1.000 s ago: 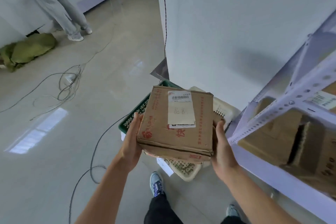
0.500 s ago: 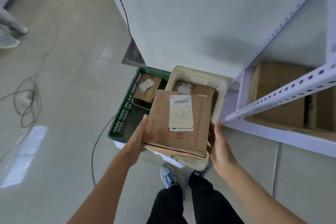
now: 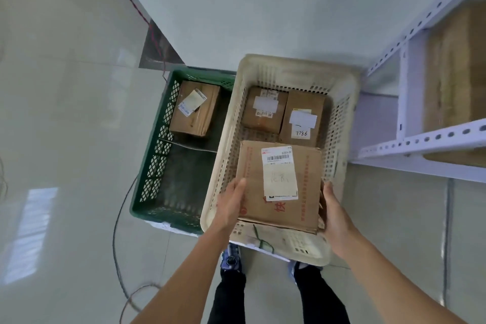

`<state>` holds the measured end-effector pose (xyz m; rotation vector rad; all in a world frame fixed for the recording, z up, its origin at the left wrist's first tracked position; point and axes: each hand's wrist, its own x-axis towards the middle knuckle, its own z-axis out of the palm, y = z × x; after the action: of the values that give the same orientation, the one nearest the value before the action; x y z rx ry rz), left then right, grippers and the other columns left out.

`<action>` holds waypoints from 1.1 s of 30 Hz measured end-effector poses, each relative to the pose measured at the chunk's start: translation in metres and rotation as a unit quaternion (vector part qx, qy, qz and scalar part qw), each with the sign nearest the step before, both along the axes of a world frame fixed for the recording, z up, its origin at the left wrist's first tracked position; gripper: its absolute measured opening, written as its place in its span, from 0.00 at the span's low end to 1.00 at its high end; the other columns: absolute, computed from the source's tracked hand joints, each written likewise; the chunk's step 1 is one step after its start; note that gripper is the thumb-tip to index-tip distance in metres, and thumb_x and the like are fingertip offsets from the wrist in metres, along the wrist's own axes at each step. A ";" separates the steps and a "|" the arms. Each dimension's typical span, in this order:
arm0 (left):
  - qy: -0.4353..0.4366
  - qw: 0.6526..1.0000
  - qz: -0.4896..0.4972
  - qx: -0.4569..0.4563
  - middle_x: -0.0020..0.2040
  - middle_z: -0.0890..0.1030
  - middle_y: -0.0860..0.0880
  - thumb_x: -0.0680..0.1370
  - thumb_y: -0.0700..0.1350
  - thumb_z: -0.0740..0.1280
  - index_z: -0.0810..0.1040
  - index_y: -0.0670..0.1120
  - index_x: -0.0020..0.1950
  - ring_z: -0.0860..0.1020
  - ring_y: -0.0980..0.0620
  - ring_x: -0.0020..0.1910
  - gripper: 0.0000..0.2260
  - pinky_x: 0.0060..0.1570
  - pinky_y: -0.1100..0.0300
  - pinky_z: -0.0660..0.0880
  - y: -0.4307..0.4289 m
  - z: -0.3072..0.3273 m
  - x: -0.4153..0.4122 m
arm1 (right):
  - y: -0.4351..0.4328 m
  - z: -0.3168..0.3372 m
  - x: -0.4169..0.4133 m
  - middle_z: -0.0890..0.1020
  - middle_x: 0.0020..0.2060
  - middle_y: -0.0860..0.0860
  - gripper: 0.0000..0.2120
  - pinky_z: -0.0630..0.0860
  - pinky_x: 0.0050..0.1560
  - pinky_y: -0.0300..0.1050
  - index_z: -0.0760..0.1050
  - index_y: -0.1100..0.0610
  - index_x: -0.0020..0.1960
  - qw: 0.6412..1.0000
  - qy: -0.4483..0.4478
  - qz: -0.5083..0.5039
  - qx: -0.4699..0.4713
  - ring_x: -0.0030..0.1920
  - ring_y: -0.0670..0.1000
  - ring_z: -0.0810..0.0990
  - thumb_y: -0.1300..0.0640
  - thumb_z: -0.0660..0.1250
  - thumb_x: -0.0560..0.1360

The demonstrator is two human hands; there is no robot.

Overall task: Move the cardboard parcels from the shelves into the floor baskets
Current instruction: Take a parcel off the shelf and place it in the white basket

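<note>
Change: a second ago the flat brown cardboard parcel with the white shipping label (image 3: 278, 181) was carried at chest height beside the shelf. Now it is down at the 6 o'clock end of the cream perforated plastic basket (image 3: 339, 118), between its side walls. Cannot tell whether it touches the bottom.

Left hand (image 3: 231, 202) grasps the parcel's 9 o'clock edge, thumb on top. Right hand (image 3: 334, 210) clasps the 3 o'clock edge; its fingers are hidden underneath.

Judgement: placing almost done, only the release remains.

Two smaller brown boxes fill the 12 o'clock end: left box (image 3: 263, 110) and right box (image 3: 302, 118). Dark green lattice basket (image 3: 157, 144), at 9 o'clock of the cream one, holds one taped brown box (image 3: 194, 108). White perforated metal shelf (image 3: 420, 139) is at 3 o'clock, with large cartons remaining.

Writing: held parcel has a barcode, a faint handwritten scrawl and a red printed "快"; right box reads "7786". Other labels are too small.
</note>
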<state>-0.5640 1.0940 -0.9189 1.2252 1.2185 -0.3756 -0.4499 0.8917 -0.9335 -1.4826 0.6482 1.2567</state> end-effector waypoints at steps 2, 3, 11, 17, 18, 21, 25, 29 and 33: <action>0.001 1.000 0.008 0.005 0.69 0.79 0.47 0.76 0.71 0.61 0.73 0.53 0.76 0.80 0.46 0.64 0.34 0.63 0.47 0.81 0.004 -0.043 0.000 | 0.006 -0.043 -0.002 0.85 0.65 0.46 0.30 0.77 0.66 0.62 0.81 0.36 0.67 1.000 0.003 -0.009 -0.012 0.68 0.52 0.80 0.23 0.56 0.75; 0.001 1.000 0.004 0.010 0.71 0.76 0.45 0.75 0.71 0.60 0.72 0.53 0.77 0.79 0.45 0.66 0.36 0.67 0.44 0.79 0.007 -0.063 0.000 | 0.009 -0.065 -0.004 0.84 0.66 0.47 0.32 0.75 0.68 0.66 0.79 0.38 0.69 1.000 0.004 -0.014 -0.013 0.68 0.54 0.80 0.23 0.57 0.75; 0.058 0.998 -0.011 0.023 0.83 0.67 0.45 0.74 0.70 0.59 0.60 0.54 0.86 0.65 0.38 0.81 0.43 0.79 0.34 0.63 0.036 -0.186 0.007 | 0.048 -0.194 -0.011 0.73 0.78 0.51 0.41 0.67 0.75 0.69 0.68 0.42 0.80 0.999 0.028 -0.004 -0.043 0.77 0.59 0.71 0.22 0.55 0.73; 0.094 0.988 -0.084 0.085 0.89 0.46 0.47 0.85 0.65 0.60 0.41 0.58 0.88 0.44 0.41 0.87 0.39 0.83 0.31 0.48 0.038 -0.249 0.013 | 0.076 -0.259 -0.003 0.70 0.80 0.50 0.40 0.60 0.79 0.67 0.65 0.40 0.81 0.998 0.034 -0.014 -0.058 0.79 0.57 0.68 0.21 0.54 0.76; 0.093 0.987 -0.090 0.095 0.89 0.43 0.48 0.85 0.64 0.61 0.39 0.59 0.87 0.42 0.42 0.87 0.39 0.83 0.31 0.47 0.035 -0.255 0.015 | 0.079 -0.269 0.000 0.71 0.80 0.50 0.40 0.60 0.80 0.66 0.65 0.40 0.81 0.998 0.033 -0.021 -0.054 0.79 0.56 0.68 0.21 0.54 0.75; 0.081 0.985 -0.084 0.126 0.88 0.41 0.50 0.85 0.60 0.62 0.40 0.61 0.87 0.42 0.43 0.87 0.39 0.83 0.33 0.49 0.025 -0.269 0.018 | 0.088 -0.289 0.008 0.71 0.79 0.49 0.41 0.60 0.81 0.66 0.64 0.38 0.81 0.999 0.017 -0.021 -0.036 0.80 0.55 0.67 0.20 0.55 0.74; 0.089 0.975 -0.110 0.175 0.86 0.43 0.54 0.84 0.56 0.64 0.50 0.58 0.88 0.42 0.43 0.86 0.36 0.82 0.34 0.49 0.012 -0.275 0.022 | 0.094 -0.306 0.014 0.77 0.75 0.49 0.36 0.68 0.77 0.64 0.69 0.38 0.78 0.999 0.003 -0.051 -0.011 0.74 0.54 0.75 0.22 0.53 0.77; 0.093 0.966 -0.149 0.192 0.88 0.47 0.56 0.85 0.56 0.63 0.56 0.54 0.88 0.39 0.46 0.86 0.33 0.84 0.40 0.43 0.009 -0.278 0.026 | 0.096 -0.315 0.016 0.81 0.71 0.50 0.37 0.70 0.75 0.64 0.75 0.41 0.75 0.998 0.003 -0.064 0.010 0.72 0.54 0.77 0.22 0.51 0.77; 0.091 0.954 -0.188 0.215 0.88 0.46 0.57 0.82 0.62 0.59 0.60 0.53 0.87 0.43 0.50 0.85 0.33 0.84 0.43 0.47 0.011 -0.278 0.033 | 0.100 -0.318 0.022 0.79 0.73 0.50 0.40 0.66 0.78 0.67 0.73 0.39 0.76 0.998 0.003 -0.057 0.015 0.74 0.55 0.75 0.19 0.51 0.74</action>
<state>-0.5310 1.1051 -1.1972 1.8456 1.2598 -0.5286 -0.4283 0.9914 -1.2519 -1.3985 0.7041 1.1791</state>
